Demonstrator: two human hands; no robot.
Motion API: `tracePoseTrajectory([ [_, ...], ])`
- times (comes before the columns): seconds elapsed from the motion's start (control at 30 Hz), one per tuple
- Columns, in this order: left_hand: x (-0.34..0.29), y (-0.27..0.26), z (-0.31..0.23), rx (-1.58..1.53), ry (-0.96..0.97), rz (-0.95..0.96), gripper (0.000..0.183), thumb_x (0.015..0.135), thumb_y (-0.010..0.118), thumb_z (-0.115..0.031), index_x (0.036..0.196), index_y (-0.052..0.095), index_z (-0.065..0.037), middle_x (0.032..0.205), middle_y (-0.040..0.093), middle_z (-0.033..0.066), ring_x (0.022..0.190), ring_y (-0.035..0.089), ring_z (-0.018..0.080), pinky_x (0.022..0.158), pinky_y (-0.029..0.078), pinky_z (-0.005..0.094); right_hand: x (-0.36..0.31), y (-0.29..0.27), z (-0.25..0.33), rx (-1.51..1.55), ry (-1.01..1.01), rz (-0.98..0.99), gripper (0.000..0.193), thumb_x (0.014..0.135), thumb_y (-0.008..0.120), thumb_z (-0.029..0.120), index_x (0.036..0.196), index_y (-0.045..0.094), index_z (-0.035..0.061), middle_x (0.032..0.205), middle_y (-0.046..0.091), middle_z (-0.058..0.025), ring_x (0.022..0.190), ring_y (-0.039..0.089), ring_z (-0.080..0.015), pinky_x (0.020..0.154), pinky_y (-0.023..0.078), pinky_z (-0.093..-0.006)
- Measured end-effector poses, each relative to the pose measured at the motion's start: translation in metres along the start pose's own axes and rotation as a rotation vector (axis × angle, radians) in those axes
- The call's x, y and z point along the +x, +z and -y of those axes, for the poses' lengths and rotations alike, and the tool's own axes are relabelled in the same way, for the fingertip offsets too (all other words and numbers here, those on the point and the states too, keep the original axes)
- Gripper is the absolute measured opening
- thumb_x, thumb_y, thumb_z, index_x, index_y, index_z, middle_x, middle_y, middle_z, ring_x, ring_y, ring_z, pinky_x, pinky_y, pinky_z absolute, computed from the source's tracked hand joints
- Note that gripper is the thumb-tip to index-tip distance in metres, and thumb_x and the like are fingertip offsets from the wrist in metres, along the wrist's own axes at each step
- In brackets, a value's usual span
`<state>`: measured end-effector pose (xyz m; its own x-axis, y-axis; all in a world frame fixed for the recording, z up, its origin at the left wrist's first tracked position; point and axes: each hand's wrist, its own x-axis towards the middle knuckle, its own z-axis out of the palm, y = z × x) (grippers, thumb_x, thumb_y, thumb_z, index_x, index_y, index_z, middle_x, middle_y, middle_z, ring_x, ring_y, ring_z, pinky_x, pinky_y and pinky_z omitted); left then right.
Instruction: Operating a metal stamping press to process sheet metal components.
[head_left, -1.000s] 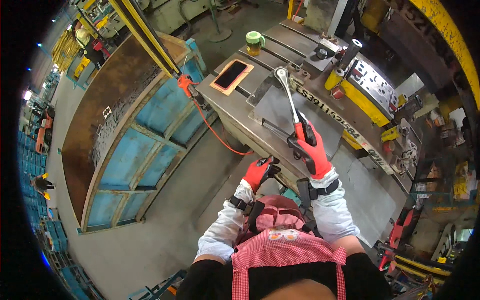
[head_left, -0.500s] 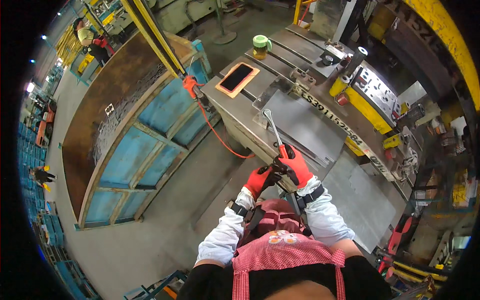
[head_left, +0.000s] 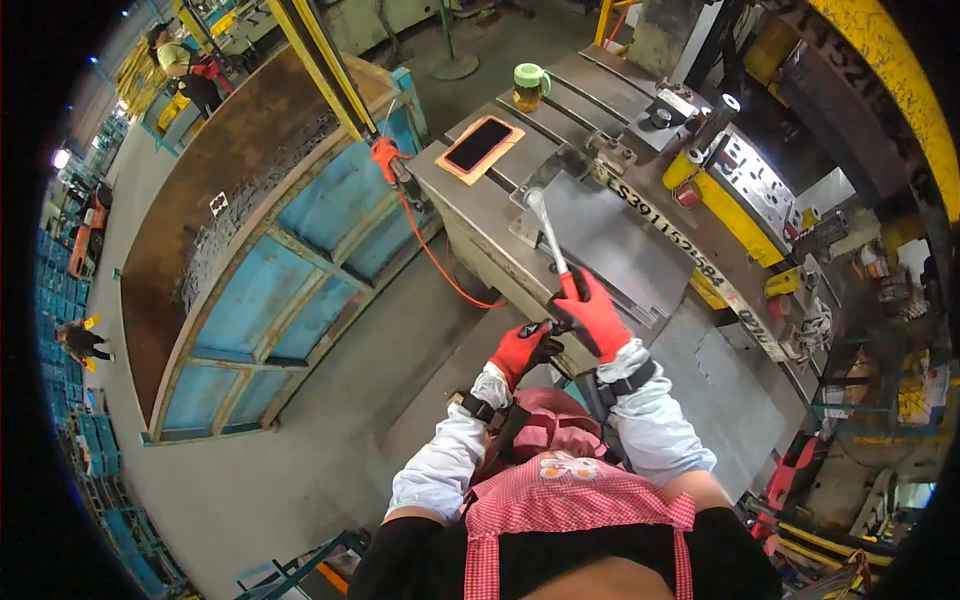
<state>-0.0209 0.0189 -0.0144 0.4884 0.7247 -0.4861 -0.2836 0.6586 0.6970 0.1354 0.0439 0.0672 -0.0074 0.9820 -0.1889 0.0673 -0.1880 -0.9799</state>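
Both my hands wear red gloves with dark palms. My right hand [head_left: 598,318] grips the red handle of a ratchet wrench [head_left: 548,228]. Its silver shaft points away from me, and its ring-shaped head is over the near edge of grey sheet-metal pieces [head_left: 625,238] on the steel table. Just left and a little nearer, my left hand [head_left: 519,354] is closed, fingers curled toward the right hand. Something small and dark shows at its fingertips, too small to name. Whether the hands touch each other is hard to see.
On the slotted steel table [head_left: 462,212] lie a phone [head_left: 478,145] and a green-lidded jar [head_left: 528,88]. A die block with yellow sides [head_left: 735,205] stands to the right. Left is a blue scrap bin [head_left: 320,215], with an orange cable [head_left: 425,245] between. Two people are far left.
The right hand has shifted slightly right with the wrench, and a small gap has opened between the hands. My view has turned a little.
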Motion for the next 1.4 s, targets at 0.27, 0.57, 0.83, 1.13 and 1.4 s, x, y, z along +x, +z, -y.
tracePoseTrajectory([
  [0.27, -0.013, -0.006, 0.006, 0.005, -0.002, -0.058, 0.036, 0.087, 0.055, -0.032, 0.106, 0.055, -0.001, 0.086, 0.064, 0.0118, 0.071, 0.063, 0.0179, 0.057, 0.047, 0.0265, 0.012, -0.012, 0.036, 0.363, -0.138, -0.054, 0.025, 0.073, 0.06, 0.004, 0.097, 0.052, 0.0029, 0.069, 0.053, -0.0026, 0.055, 0.051, -0.0099, 0.046, 0.04, -0.0242],
  [0.57, -0.005, -0.004, 0.011, -0.077, 0.069, 0.041, 0.032, 0.088, 0.053, -0.029, 0.105, 0.057, -0.001, 0.088, 0.064, 0.0101, 0.072, 0.063, 0.0177, 0.057, 0.046, 0.026, 0.007, -0.008, -0.021, 0.15, 0.115, 0.04, 0.036, 0.071, 0.067, 0.012, 0.104, 0.054, 0.003, 0.082, 0.054, -0.0013, 0.072, 0.049, -0.0095, 0.064, 0.043, -0.0252],
  [0.83, -0.012, 0.003, -0.016, -0.023, 0.113, -0.097, 0.031, 0.088, 0.054, -0.029, 0.102, 0.059, -0.001, 0.083, 0.065, 0.0085, 0.065, 0.06, 0.0149, 0.053, 0.044, 0.0247, -0.004, -0.013, 0.043, 0.231, -0.207, -0.174, 0.037, 0.074, 0.065, 0.008, 0.109, 0.053, 0.0036, 0.076, 0.052, 0.0003, 0.068, 0.049, -0.0082, 0.061, 0.042, -0.0238],
  [1.13, 0.01, 0.001, -0.023, 0.043, 0.105, -0.012, 0.029, 0.087, 0.055, -0.025, 0.104, 0.057, -0.001, 0.086, 0.064, 0.01, 0.074, 0.063, 0.0183, 0.062, 0.052, 0.0307, -0.007, -0.018, -0.002, -0.124, -0.377, 0.094, 0.033, 0.087, 0.046, 0.009, 0.119, 0.046, 0.0007, 0.086, 0.052, -0.0133, 0.074, 0.051, -0.026, 0.07, 0.043, -0.0331],
  [1.4, -0.005, -0.001, -0.019, -0.053, 0.102, -0.175, 0.026, 0.086, 0.057, -0.023, 0.1, 0.059, -0.002, 0.083, 0.064, 0.0082, 0.067, 0.062, 0.0172, 0.058, 0.05, 0.0282, 0.013, 0.003, -0.05, 0.49, 0.222, 0.063, 0.042, 0.089, 0.044, 0.044, 0.105, 0.054, 0.0066, 0.066, 0.05, -0.0017, 0.05, 0.046, -0.0114, 0.044, 0.037, -0.0242],
])
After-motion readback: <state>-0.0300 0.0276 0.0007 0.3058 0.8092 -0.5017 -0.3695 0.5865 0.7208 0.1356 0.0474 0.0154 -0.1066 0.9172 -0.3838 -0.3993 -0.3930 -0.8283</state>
